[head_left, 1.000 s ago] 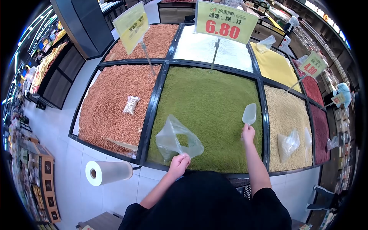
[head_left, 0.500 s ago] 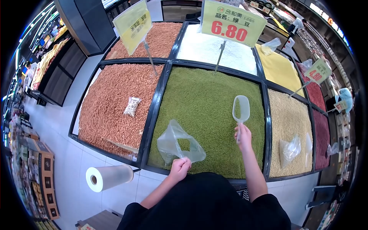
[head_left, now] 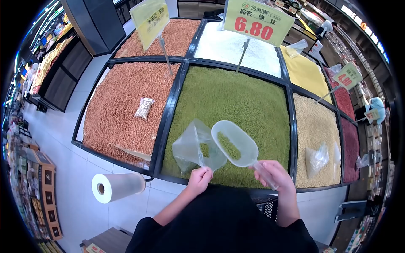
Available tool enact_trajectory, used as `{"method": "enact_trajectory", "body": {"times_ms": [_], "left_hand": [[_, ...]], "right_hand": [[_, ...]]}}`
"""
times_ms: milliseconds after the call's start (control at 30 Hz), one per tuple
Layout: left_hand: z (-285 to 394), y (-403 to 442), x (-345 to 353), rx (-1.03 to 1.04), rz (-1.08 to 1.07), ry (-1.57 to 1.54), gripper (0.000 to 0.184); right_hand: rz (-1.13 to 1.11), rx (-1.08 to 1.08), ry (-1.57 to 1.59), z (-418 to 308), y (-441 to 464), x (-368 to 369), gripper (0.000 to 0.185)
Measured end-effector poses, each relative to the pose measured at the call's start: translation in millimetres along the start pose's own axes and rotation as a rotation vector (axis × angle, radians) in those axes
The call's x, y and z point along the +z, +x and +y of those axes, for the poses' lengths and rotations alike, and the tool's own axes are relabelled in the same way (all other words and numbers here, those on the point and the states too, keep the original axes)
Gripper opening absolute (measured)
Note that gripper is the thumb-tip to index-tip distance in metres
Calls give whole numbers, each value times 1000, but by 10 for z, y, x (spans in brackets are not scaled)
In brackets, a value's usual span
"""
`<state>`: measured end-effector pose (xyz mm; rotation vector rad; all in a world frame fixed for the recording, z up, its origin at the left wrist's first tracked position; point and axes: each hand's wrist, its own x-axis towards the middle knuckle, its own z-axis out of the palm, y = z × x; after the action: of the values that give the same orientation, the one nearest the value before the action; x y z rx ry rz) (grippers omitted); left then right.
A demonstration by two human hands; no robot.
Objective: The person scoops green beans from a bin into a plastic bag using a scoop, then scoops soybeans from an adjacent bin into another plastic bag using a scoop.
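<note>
My right hand point(head_left: 274, 175) is closed round the handle of a translucent plastic scoop point(head_left: 249, 148), which tilts up to the left with some green mung beans lying in it. Pinched at its edge by my left hand point(head_left: 199, 180), a clear plastic bag point(head_left: 187, 147) stands with its mouth spread over the front of the bin. The scoop's front end is close beside the bag's right side; whether they touch I cannot tell. Below both lies a wide heap of green mung beans point(head_left: 228, 97) in a black-framed bin.
Reddish peanuts point(head_left: 122, 101) fill the bin on the left, with a small packet point(head_left: 144, 108) on top. Pale grains point(head_left: 312, 126) lie to the right under a filled bag point(head_left: 316, 161). A price sign point(head_left: 258, 23) rises behind the beans. A plastic bag roll point(head_left: 118, 187) juts out at front left.
My right hand has drawn the scoop back from over the beans and swung it left toward the bag. Beans now show in the scoop. My left hand stays nearly in place.
</note>
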<state>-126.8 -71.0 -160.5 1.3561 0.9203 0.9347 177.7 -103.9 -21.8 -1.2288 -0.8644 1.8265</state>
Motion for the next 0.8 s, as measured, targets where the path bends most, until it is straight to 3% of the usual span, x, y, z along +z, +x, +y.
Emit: {"method": "enact_trajectory", "body": {"times_ms": [100, 267, 300, 333, 400, 567, 800], "left_hand": [[1, -37, 6, -37, -5, -12, 26], [31, -58, 43, 45, -8, 87, 28], [38, -67, 43, 46, -10, 87, 28], [49, -82, 38, 3, -15, 88, 26], [56, -100, 33, -44, -24, 90, 24], [3, -145, 26, -51, -24, 64, 23], [-290, -249, 36, -30, -43, -54, 12]], "right_hand": [[-18, 84, -66, -68, -17, 206, 42], [71, 161, -595, -146, 205, 628, 36], [91, -47, -800, 10, 281, 662, 34], [93, -47, -799, 36, 316, 752, 34], [156, -293, -1205, 83, 394, 921, 29], [310, -284, -1335, 387, 429, 1045, 30], [512, -422, -1060, 805, 195, 669, 40]]}}
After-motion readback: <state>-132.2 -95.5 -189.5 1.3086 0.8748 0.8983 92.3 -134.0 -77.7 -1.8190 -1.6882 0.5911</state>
